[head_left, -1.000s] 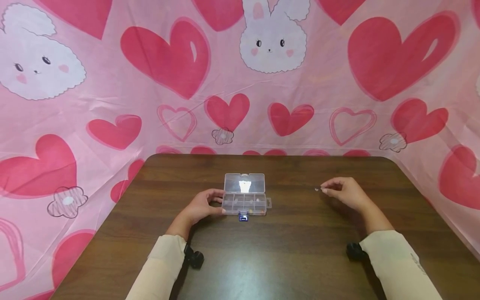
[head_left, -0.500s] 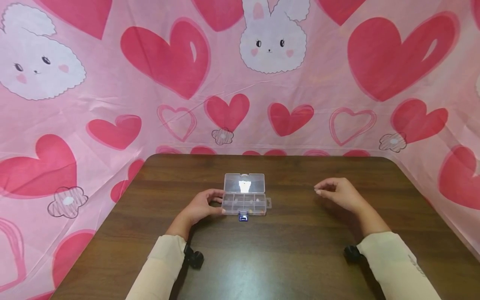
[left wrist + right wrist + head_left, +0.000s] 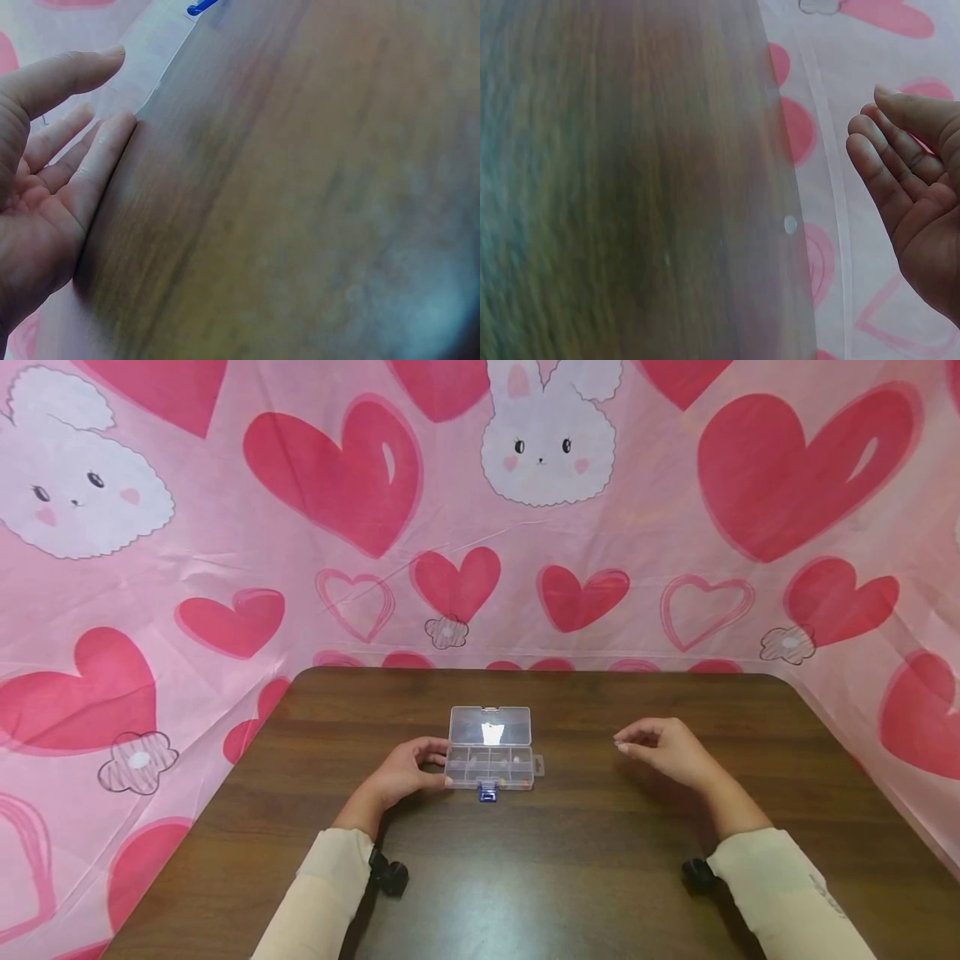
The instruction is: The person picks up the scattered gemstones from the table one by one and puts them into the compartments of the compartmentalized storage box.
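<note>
A clear plastic compartment box (image 3: 487,767) lies on the table in the head view. Its lid (image 3: 471,727) is tipped back, and a blue latch (image 3: 488,792) sits at the front. Tiny whitish pieces show in the back compartments, with yellow and orange ones at the front right. My left hand (image 3: 402,774) grips the box's left end, thumb at the front corner, fingers behind. Right of the box, my right hand (image 3: 666,750) pinches a tiny pale piece (image 3: 617,742) at thumb and fingertips, mostly hidden. The right wrist view shows the hand (image 3: 922,195) without that piece.
The brown wooden table (image 3: 570,877) has rounded far corners. Behind it hangs a pink cloth (image 3: 637,527) with hearts and rabbits. A clear hang tab (image 3: 538,766) sticks out from the box's right end. A small pale oval (image 3: 790,225) shows near the table edge in the right wrist view.
My right hand has taken hold of the tiny pale piece that lay on the table and moved left towards the box. The left hand and box have stayed in place.
</note>
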### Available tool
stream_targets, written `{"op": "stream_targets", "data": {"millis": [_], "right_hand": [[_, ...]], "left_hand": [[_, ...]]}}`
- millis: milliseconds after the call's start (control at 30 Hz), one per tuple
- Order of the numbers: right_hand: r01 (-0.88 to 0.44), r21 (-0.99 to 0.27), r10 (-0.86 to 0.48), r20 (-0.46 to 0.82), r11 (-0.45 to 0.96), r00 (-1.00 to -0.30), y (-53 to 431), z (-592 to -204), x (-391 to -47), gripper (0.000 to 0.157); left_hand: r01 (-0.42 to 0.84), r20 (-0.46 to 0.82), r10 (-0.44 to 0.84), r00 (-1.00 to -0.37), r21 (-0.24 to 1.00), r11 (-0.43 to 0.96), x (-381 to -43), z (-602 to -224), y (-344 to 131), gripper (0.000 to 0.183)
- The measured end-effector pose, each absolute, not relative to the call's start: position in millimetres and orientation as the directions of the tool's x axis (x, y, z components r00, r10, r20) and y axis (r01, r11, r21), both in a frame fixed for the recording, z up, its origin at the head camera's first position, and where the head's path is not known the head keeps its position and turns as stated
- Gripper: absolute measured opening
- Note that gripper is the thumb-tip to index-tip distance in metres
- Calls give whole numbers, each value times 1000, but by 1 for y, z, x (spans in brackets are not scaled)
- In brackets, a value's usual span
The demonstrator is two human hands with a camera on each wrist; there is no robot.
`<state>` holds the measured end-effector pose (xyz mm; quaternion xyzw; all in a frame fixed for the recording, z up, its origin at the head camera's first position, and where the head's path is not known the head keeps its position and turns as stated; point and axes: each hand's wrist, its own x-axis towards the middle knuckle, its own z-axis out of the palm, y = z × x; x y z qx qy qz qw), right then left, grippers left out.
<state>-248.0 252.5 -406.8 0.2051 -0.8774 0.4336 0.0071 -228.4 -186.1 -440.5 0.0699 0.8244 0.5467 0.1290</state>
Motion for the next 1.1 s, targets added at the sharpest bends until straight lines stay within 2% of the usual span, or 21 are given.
{"op": "stream_targets", "data": {"millis": [400, 667, 933, 1100], "right_hand": [[-443, -773, -406, 264, 454, -875, 231, -406, -245, 10], [-439, -783, -423, 250, 442, -871, 215, -400, -242, 13], [-454, -750, -451, 233, 480, -862, 189, -371, -224, 11], [-454, -758, -463, 226, 469, -857, 180, -367, -222, 12]], "left_hand": [[-40, -155, 252, -955, 912, 409, -227, -439, -186, 57], [-37, -156, 261, -953, 912, 409, -229, -442, -188, 59], [-10, -137, 295, -946, 919, 395, -230, -442, -188, 60], [2, -130, 321, -938, 925, 379, -230, -441, -190, 60]]}}
